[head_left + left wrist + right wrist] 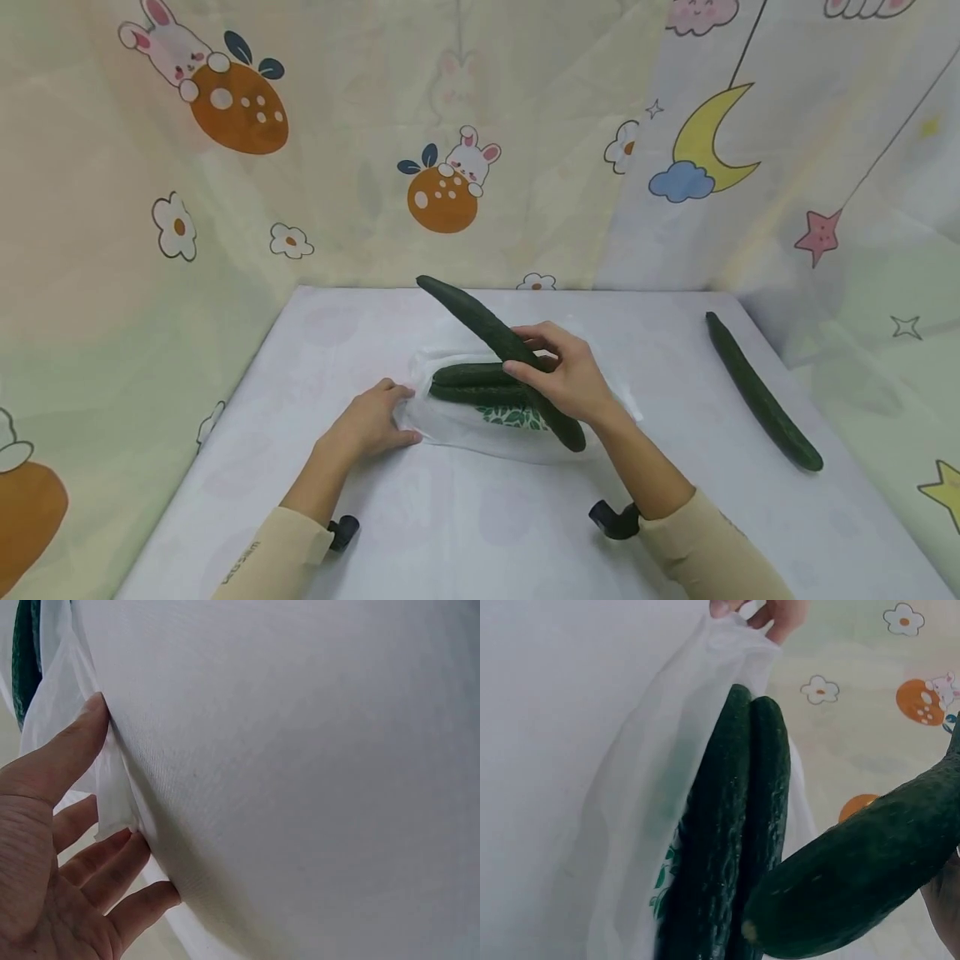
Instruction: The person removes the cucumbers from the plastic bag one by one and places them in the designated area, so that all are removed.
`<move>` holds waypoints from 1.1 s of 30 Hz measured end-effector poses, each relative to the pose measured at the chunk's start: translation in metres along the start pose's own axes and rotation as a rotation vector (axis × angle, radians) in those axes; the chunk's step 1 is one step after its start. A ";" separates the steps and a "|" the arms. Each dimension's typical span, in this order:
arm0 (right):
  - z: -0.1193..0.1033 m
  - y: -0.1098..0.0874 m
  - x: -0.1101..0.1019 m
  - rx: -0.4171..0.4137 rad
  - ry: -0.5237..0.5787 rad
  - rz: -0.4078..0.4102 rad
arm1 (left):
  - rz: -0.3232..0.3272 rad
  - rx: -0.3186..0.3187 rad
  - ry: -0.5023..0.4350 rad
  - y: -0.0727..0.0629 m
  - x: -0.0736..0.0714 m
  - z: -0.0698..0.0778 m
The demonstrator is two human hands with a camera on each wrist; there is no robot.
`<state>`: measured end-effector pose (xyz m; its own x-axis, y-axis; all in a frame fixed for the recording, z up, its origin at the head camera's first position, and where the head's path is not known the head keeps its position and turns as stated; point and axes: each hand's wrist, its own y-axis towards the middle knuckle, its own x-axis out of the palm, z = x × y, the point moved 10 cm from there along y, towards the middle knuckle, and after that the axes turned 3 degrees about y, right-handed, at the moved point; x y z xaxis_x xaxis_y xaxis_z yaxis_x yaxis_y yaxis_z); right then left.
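Observation:
My right hand point(570, 379) holds a long dark green cucumber point(480, 321) slantwise, thumb on the near side and fingers on the far side. Below it, two more cucumbers point(468, 385) lie side by side on a thin white plastic bag point(461, 435) with a green leaf print. The held cucumber's thick near end crosses over them in the right wrist view. At the bag's left end is my left hand point(367, 423), fingers spread. Its thumb point(90, 727) and fingertips touch the bag's edge point(112, 787), apart from each other.
Another cucumber point(761, 396) lies near the right edge of the white-covered table point(480, 533). A patterned cloth point(337, 167) with rabbits and flowers hangs behind and at the sides. Black wrist cameras point(617, 520) sit at both sleeve ends.

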<state>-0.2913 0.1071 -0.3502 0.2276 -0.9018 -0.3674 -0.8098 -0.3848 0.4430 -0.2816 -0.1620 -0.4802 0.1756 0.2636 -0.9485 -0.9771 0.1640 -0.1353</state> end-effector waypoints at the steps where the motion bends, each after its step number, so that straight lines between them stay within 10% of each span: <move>1: 0.001 0.000 -0.002 0.015 0.005 0.008 | -0.002 0.001 0.000 0.000 0.000 0.000; 16: -0.005 0.000 -0.031 0.128 0.066 0.061 | -0.007 0.013 -0.013 -0.001 -0.002 0.002; 33: 0.008 -0.014 -0.119 0.276 0.006 0.230 | 0.015 0.040 -0.015 -0.003 -0.001 0.002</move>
<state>-0.3111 0.2214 -0.3198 0.0251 -0.9601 -0.2784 -0.9554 -0.1050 0.2759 -0.2785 -0.1609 -0.4777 0.1630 0.2802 -0.9460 -0.9741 0.1978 -0.1093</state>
